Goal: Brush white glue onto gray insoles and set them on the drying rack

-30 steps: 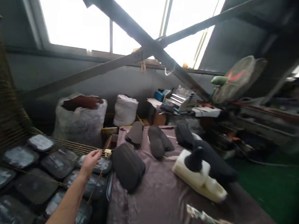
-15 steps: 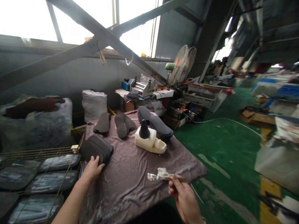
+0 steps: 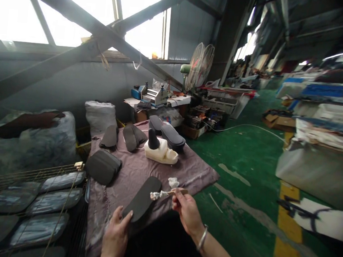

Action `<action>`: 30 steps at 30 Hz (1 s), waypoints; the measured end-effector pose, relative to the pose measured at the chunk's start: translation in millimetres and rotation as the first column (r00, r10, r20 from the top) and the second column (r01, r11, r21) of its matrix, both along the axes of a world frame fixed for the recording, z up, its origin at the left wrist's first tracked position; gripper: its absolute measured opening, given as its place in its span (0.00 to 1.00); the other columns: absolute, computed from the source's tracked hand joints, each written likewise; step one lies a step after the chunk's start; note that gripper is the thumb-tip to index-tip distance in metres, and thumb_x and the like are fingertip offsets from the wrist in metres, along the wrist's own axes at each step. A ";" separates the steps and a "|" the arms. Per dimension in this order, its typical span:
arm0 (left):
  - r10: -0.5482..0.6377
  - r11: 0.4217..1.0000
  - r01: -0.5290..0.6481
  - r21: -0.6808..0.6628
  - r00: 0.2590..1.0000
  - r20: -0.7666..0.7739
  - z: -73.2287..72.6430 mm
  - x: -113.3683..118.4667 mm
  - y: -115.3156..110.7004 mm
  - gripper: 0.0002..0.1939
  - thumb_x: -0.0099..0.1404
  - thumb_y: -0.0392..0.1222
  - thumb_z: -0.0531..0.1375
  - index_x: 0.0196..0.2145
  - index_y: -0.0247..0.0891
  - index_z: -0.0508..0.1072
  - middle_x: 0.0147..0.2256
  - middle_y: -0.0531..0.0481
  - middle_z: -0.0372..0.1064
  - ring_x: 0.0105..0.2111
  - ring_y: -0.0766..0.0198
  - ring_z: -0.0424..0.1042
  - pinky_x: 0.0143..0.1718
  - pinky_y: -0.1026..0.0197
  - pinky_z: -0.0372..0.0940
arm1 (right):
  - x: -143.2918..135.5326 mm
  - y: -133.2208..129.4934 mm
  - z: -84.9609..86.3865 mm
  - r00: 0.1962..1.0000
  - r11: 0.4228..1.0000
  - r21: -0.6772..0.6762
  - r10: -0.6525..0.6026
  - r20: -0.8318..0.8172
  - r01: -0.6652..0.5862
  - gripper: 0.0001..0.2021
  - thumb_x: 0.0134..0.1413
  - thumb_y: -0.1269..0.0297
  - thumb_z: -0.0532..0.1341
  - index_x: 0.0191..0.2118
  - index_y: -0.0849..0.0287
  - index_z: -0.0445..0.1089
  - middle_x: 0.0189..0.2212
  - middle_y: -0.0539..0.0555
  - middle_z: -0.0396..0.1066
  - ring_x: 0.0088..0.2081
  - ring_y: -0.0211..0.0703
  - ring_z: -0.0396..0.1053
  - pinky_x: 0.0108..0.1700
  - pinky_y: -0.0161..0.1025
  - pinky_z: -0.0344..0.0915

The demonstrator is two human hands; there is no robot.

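Observation:
My left hand pinches the near end of a dark grey insole-shaped pad, low over the near side of the cloth-covered table. In my right hand is a thin stick, its tip wrapped in white, ragged material above the pad's right edge. A second white clump shows just behind the stick; whether it is attached cannot be made out. A stack of dark pads lies at the table's left. Farther back stands a cream plastic container with a black cone on it.
More dark pads lie along the table's back, near a grey padded piece. On the left, a wire rack bears several pads with shiny wet-looking tops. Beyond are stuffed bags, a small roller machine and a fan.
My left hand has come from the stack toward me with one pad in it. My right hand has moved left with the stick, bringing its tip over the pad. The view has shifted slightly.

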State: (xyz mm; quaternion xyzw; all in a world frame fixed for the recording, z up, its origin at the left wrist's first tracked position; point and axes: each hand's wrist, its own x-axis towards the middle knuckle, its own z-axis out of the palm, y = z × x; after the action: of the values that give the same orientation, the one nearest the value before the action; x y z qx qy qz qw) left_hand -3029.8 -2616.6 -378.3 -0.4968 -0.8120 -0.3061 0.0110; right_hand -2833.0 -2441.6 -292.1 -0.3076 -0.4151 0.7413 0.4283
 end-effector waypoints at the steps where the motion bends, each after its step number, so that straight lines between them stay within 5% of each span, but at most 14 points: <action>1: 0.018 1.000 -0.017 -0.013 0.999 0.043 -2.7 6.8 -4.0 0.24 0.59 0.30 0.47 0.47 0.48 0.73 0.52 0.42 0.61 0.46 0.56 0.69 0.44 0.55 0.67 | -6.0 -1.0 -1.2 0.999 0.999 0.030 0.032 0.035 -0.033 0.18 0.49 0.51 0.64 0.33 0.63 0.66 0.22 0.47 0.63 0.20 0.29 0.59 0.21 0.25 0.59; 4: 0.059 0.997 -0.067 0.025 0.967 0.247 -6.7 16.9 -12.7 0.20 0.58 0.35 0.51 0.46 0.44 0.74 0.46 0.41 0.63 0.41 0.55 0.70 0.42 0.53 0.68 | -28.9 -3.1 -10.9 0.978 0.979 0.137 0.125 0.165 -0.148 0.19 0.50 0.48 0.61 0.31 0.63 0.65 0.20 0.46 0.62 0.18 0.30 0.59 0.19 0.26 0.58; 7: 0.058 0.981 -0.142 0.129 0.860 0.506 -10.9 20.6 -17.7 0.16 0.55 0.40 0.55 0.40 0.38 0.76 0.46 0.40 0.64 0.43 0.53 0.69 0.46 0.52 0.66 | -53.9 -5.4 -28.9 0.907 0.919 0.280 0.157 0.390 -0.279 0.20 0.55 0.47 0.54 0.29 0.62 0.62 0.19 0.46 0.62 0.17 0.32 0.60 0.18 0.28 0.59; 11: 0.081 0.962 -0.240 0.127 0.702 0.708 -19.6 24.3 -21.0 0.16 0.52 0.47 0.59 0.36 0.37 0.77 0.48 0.40 0.64 0.46 0.51 0.68 0.49 0.51 0.63 | -73.8 -2.1 -47.1 0.811 0.842 0.399 0.074 0.581 -0.363 0.17 0.58 0.53 0.51 0.26 0.61 0.61 0.17 0.48 0.64 0.15 0.35 0.62 0.15 0.30 0.59; 14: 0.145 0.942 -0.321 0.096 0.649 0.747 -23.6 25.3 -18.8 0.16 0.48 0.51 0.62 0.31 0.36 0.78 0.43 0.40 0.67 0.47 0.49 0.66 0.53 0.48 0.58 | -74.2 13.2 -42.8 0.785 0.783 0.514 -0.055 0.617 -0.350 0.15 0.60 0.58 0.50 0.25 0.60 0.62 0.17 0.50 0.65 0.16 0.37 0.64 0.18 0.31 0.60; 19: 0.131 0.908 -0.401 0.120 0.544 0.829 -17.0 26.0 -10.5 0.18 0.41 0.52 0.66 0.26 0.34 0.77 0.42 0.40 0.67 0.42 0.49 0.70 0.46 0.50 0.65 | -65.3 38.4 -20.8 0.765 0.522 0.752 -0.259 0.590 -0.403 0.10 0.61 0.63 0.51 0.31 0.61 0.65 0.31 0.57 0.69 0.36 0.45 0.68 0.40 0.39 0.63; 21: 0.129 0.899 -0.427 0.095 0.466 0.876 -12.4 25.8 -9.1 0.20 0.39 0.51 0.67 0.26 0.33 0.75 0.39 0.41 0.69 0.38 0.51 0.72 0.42 0.53 0.67 | -62.6 31.1 -19.0 0.759 0.408 0.782 -0.265 0.595 -0.470 0.09 0.60 0.64 0.52 0.32 0.60 0.66 0.31 0.57 0.69 0.36 0.46 0.67 0.41 0.40 0.62; 26: 0.094 0.868 -0.491 0.072 0.307 0.947 -9.1 22.1 -9.2 0.25 0.39 0.47 0.69 0.35 0.34 0.70 0.33 0.46 0.72 0.37 0.54 0.72 0.40 0.57 0.66 | -58.3 -32.4 -26.4 0.716 -0.073 0.732 -0.294 0.633 -0.677 0.07 0.61 0.69 0.51 0.35 0.61 0.65 0.30 0.55 0.68 0.32 0.43 0.65 0.34 0.37 0.61; 28: 0.042 0.858 -0.503 0.101 0.264 0.964 -10.7 22.2 -8.3 0.27 0.38 0.44 0.70 0.36 0.35 0.69 0.32 0.46 0.72 0.37 0.56 0.72 0.39 0.59 0.66 | -57.6 -51.8 -24.2 0.731 -0.125 0.726 -0.228 0.643 -0.676 0.07 0.61 0.68 0.51 0.37 0.60 0.65 0.30 0.54 0.68 0.32 0.42 0.65 0.34 0.35 0.61; 30: 0.014 0.847 -0.522 0.099 0.208 0.978 -11.4 24.0 -6.7 0.29 0.38 0.43 0.70 0.39 0.36 0.66 0.29 0.49 0.71 0.34 0.58 0.72 0.35 0.59 0.67 | -58.4 -53.0 -18.6 0.767 -0.034 0.773 -0.158 0.621 -0.633 0.08 0.63 0.66 0.50 0.38 0.60 0.65 0.30 0.53 0.68 0.32 0.40 0.66 0.34 0.34 0.62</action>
State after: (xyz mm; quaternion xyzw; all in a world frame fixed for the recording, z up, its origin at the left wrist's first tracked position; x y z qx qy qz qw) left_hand -3005.8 -2623.3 -389.7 -0.0394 -0.6385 -0.6977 -0.3225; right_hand -2891.4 -2494.6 -310.7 -0.0311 -0.9574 0.1744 0.2279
